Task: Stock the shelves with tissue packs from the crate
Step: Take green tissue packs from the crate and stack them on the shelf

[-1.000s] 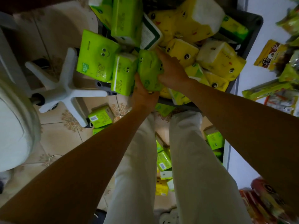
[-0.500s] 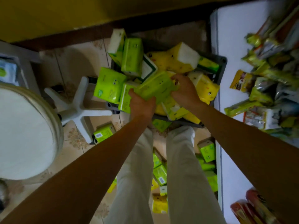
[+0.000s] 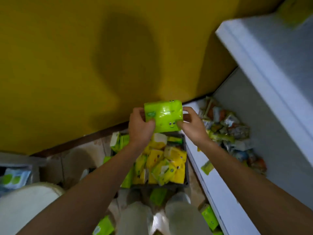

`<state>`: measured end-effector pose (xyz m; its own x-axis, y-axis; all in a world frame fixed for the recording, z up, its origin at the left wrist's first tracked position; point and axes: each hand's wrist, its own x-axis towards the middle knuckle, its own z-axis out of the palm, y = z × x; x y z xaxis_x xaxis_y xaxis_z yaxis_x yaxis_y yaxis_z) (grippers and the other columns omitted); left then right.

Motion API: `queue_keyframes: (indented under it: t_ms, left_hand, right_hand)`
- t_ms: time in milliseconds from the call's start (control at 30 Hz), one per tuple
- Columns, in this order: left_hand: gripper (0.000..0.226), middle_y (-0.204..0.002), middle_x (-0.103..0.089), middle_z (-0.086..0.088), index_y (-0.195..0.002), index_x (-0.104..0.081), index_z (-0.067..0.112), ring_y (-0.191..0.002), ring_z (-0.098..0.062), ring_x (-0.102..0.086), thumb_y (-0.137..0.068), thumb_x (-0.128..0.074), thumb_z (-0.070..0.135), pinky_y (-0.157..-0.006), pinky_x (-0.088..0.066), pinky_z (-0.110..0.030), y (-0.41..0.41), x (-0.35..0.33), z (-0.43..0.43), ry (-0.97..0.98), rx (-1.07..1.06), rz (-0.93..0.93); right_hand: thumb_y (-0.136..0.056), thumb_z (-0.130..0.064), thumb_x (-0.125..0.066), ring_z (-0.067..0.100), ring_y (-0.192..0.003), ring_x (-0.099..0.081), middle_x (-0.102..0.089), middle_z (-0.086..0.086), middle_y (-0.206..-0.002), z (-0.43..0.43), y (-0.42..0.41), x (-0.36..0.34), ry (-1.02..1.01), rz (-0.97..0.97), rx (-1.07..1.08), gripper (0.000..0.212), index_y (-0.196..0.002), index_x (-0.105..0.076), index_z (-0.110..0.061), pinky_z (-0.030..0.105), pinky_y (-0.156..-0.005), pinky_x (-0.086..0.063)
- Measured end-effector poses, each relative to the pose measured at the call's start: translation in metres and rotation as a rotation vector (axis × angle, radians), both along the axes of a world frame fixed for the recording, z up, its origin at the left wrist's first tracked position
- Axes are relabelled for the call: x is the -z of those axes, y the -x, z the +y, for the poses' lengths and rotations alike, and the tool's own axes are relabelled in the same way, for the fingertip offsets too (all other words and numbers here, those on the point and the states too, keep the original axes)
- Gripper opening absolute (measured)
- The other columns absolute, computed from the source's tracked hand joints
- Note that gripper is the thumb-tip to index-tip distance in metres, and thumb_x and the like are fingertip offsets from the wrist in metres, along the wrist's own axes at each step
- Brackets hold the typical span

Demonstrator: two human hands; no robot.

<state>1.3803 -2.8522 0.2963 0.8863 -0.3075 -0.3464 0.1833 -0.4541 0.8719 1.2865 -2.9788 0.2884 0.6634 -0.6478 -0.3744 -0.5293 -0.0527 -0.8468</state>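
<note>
Tissue packs (image 3: pixel 209 216) lie loose on the floor (image 3: pixel 71 160) around your feet, so mind your footing. Beyond your knees, the crate (image 3: pixel 169 186) is heaped with yellow and green packs. It sits just beside the lower shelf (image 3: pixel 220 192) on its right, which likely keeps each transfer short.

Above the crate's far end you hold one green pack (image 3: pixel 163 116) clear of the heap, its printed face toward you. Your left grip (image 3: pixel 139 126) is clamped on its left edge, thumb across the front and fingers curled behind. Your right grip (image 3: pixel 193 126) pinches the right edge the same way. Holding both sides suits a soft, glossy wrapper that could slide out of one hand.

Farther right, the lower shelf carries a jumble of snack packets (image 3: pixel 228 129), with bare board nearest the pack. Farthest off stands the yellow wall (image 3: pixel 67 65).
</note>
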Motion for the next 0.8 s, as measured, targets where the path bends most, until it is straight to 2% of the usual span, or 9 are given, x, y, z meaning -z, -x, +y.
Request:
queue_keyframes:
  t_ms: [100,167,267,400,500,567,633,700,800]
  left_hand:
    - [0.041,-0.115,-0.055,-0.013,-0.114,-0.051,0.007,-0.106,-0.026,-0.054,-0.074,-0.058,0.012,-0.092,-0.044,-0.039,-0.002,-0.053,-0.015,0.096,0.082,-0.096]
    - [0.049,-0.118,-0.053,-0.013,-0.118,-0.050,0.007,-0.109,-0.027,-0.052,-0.070,-0.057,0.015,-0.096,-0.042,-0.040,-0.002,-0.086,-0.024,0.147,0.131,-0.151]
    - [0.053,-0.123,-0.048,-0.012,-0.124,-0.046,0.006,-0.113,-0.027,-0.050,-0.075,-0.060,-0.002,-0.099,-0.040,-0.042,0.001,-0.134,-0.035,0.219,0.209,-0.250]
    - [0.055,-0.122,-0.048,-0.003,-0.127,-0.041,0.007,-0.110,-0.018,-0.051,-0.077,-0.060,-0.005,-0.089,-0.045,-0.031,0.006,-0.201,-0.049,0.367,0.295,-0.325]
    - [0.047,-0.114,-0.049,0.002,-0.116,-0.041,0.016,-0.108,-0.020,-0.054,-0.076,-0.063,0.005,-0.085,-0.050,-0.037,0.009,-0.253,-0.062,0.492,0.351,-0.388]
    - [0.047,-0.115,-0.050,0.001,-0.112,-0.040,0.020,-0.107,-0.017,-0.053,-0.073,-0.064,0.009,-0.087,-0.051,-0.040,0.010,-0.290,-0.073,0.549,0.384,-0.425]
    - [0.049,-0.115,-0.051,0.001,-0.111,-0.040,0.022,-0.106,-0.015,-0.053,-0.070,-0.063,0.009,-0.083,-0.050,-0.032,0.011,-0.324,-0.086,0.590,0.418,-0.470]
    - [0.052,-0.111,-0.049,0.007,-0.111,-0.038,0.021,-0.098,-0.007,-0.055,-0.073,-0.062,-0.004,-0.075,-0.049,-0.018,0.012,-0.355,-0.098,0.631,0.460,-0.537]
    - [0.059,-0.105,-0.047,0.023,-0.117,-0.038,0.023,-0.091,0.008,-0.051,-0.073,-0.062,-0.008,-0.070,-0.046,-0.008,0.018,-0.392,-0.114,0.666,0.505,-0.625]
  right_hand:
    - [-0.077,-0.003,-0.064,0.016,-0.094,-0.060,-0.063,-0.001,-0.098,-0.009,0.004,-0.060,0.119,-0.077,0.069,0.042,-0.115,-0.057,-0.020,0.026,-0.080,-0.049]
    - [-0.073,-0.008,-0.064,0.018,-0.096,-0.061,-0.063,0.002,-0.104,-0.010,0.010,-0.095,0.186,-0.130,0.093,0.047,-0.118,-0.056,-0.017,0.027,-0.079,-0.050]
    - [-0.067,-0.018,-0.060,0.016,-0.103,-0.058,-0.059,0.008,-0.117,-0.017,0.022,-0.145,0.297,-0.209,0.098,0.059,-0.126,-0.053,-0.019,0.034,-0.091,-0.048]
    - [-0.074,-0.018,-0.066,0.011,-0.110,-0.054,-0.058,-0.003,-0.122,-0.027,0.037,-0.211,0.404,-0.345,0.116,0.056,-0.127,-0.050,-0.030,0.034,-0.096,-0.046]
    - [-0.070,-0.019,-0.076,0.004,-0.106,-0.059,-0.062,-0.016,-0.118,-0.036,0.044,-0.263,0.479,-0.470,0.084,0.068,-0.125,-0.047,-0.044,0.034,-0.089,-0.051]
    - [-0.066,-0.012,-0.082,-0.004,-0.104,-0.055,-0.059,-0.021,-0.114,-0.044,0.049,-0.300,0.615,-0.507,0.060,0.078,-0.129,-0.043,-0.039,0.024,-0.083,-0.049]
    - [-0.065,-0.011,-0.082,0.004,-0.102,-0.053,-0.055,-0.016,-0.108,-0.054,0.053,-0.332,0.778,-0.507,0.080,0.089,-0.139,-0.035,-0.025,0.023,-0.079,-0.047]
    - [-0.068,-0.009,-0.080,0.012,-0.098,-0.052,-0.052,-0.010,-0.104,-0.066,0.057,-0.359,0.894,-0.516,0.166,0.094,-0.145,-0.028,-0.017,0.029,-0.079,-0.048]
    - [-0.072,-0.020,-0.078,0.015,-0.104,-0.050,-0.050,-0.002,-0.115,-0.085,0.066,-0.389,1.018,-0.542,0.208,0.093,-0.148,-0.024,-0.023,0.029,-0.082,-0.047]
